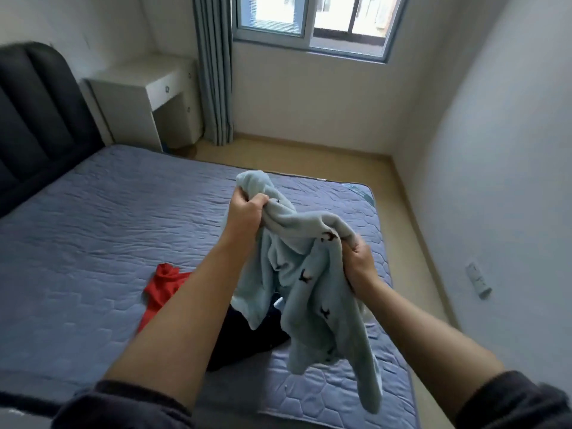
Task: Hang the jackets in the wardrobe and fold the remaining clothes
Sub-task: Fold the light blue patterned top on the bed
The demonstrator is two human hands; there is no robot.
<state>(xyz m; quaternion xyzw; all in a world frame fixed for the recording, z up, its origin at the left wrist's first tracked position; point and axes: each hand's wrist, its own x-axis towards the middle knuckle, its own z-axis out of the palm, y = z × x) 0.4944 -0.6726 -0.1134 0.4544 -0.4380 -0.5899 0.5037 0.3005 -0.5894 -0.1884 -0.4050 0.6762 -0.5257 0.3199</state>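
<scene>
1. Light blue fleece garment (309, 274): soft, with small dark bird-like motifs; held up in the air above the bed, bunched at the top, its lower part hanging loose towards the mattress.
2. Left hand (246, 212): fingers curled tight round a bunched upper edge of the garment, at the higher, farther end.
3. Right hand (360, 263): fingers closed on another gathered part of the same garment, lower and nearer than the left hand.
4. Forearms: both bare, dark sleeves (130, 404) pushed back near the elbows.
5. Red garment (164, 289): lying crumpled on the mattress, left of the left forearm, partly hidden by it.
6. Dark garment (247, 335): lying on the mattress beneath the hanging blue one; its kind cannot be told.
7. Bed (93, 227): blue-grey quilted mattress cover, dark padded headboard (37, 119) at left.
8. White desk (148, 97): in the far corner beside the headboard.
9. Grey-blue curtain (216, 72): hanging left of the window (312, 23).
</scene>
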